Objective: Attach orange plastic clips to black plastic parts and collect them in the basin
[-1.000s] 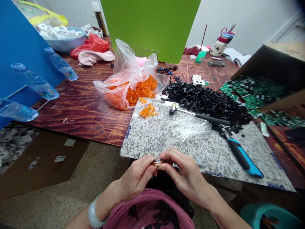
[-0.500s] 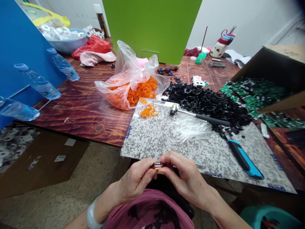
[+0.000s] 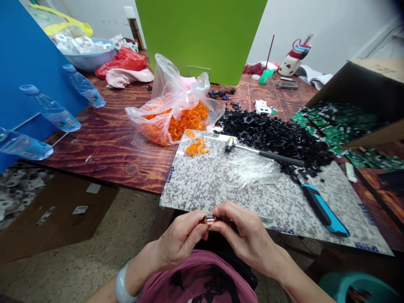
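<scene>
Between the fingertips of both hands is a small black and orange plastic part (image 3: 209, 219), held just off the near edge of the speckled grey board (image 3: 202, 185). My left hand (image 3: 183, 235) pinches its left end with thumb and index finger. The right end is pinched by my right hand (image 3: 244, 229) in the same way. Fingers cover both ends, so only the middle shows. On the board lie a few loose orange pieces (image 3: 197, 147), a heap of thin clear strips (image 3: 252, 168), a small hammer (image 3: 265, 154) and a blue-black cutter-like tool (image 3: 325, 210).
A clear plastic bag of orange parts (image 3: 151, 111) stands behind the board, beside a pile of black parts (image 3: 271, 130). Green circuit boards (image 3: 334, 126) spill from a carton at right. Water bottles (image 3: 53, 110) stand at left. A teal bin (image 3: 350, 280) sits low right.
Both hands keep their pinch on the part, which has tipped very slightly. Nothing else has visibly moved.
</scene>
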`<state>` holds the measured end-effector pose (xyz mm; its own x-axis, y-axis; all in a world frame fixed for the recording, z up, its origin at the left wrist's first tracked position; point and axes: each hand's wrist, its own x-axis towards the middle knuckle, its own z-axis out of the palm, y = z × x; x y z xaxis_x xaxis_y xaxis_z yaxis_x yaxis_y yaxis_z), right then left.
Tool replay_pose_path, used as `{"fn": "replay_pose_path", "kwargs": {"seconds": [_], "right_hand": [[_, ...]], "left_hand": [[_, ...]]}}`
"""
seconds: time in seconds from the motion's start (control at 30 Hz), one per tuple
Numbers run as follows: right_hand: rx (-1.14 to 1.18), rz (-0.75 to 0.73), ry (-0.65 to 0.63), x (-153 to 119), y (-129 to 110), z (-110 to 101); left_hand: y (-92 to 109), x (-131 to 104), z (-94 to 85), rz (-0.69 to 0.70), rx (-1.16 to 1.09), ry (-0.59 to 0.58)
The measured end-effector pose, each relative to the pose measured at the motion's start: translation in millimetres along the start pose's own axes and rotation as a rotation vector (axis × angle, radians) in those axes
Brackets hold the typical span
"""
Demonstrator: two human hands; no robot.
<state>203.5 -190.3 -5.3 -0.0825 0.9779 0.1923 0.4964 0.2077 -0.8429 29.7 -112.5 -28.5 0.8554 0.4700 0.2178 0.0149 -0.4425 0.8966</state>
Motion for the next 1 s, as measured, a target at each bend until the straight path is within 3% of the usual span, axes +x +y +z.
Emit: {"fn": "replay_pose_path", "kwargs": {"seconds": [0.3,0.6,1.0], "right_hand": [[0.023,0.035,0.0,1,4,0],[0.043,0.022,0.045,-2,14,0],[-0.021,-0.069,0.153,-20,14,5]], "left_hand": [[-3,-2,4.7,-0.052,0.001,0.026],[-12,1,5.7,-0.013,0.102,0.029],[-16,2,14.5,0.184,0.219,0.018]]}}
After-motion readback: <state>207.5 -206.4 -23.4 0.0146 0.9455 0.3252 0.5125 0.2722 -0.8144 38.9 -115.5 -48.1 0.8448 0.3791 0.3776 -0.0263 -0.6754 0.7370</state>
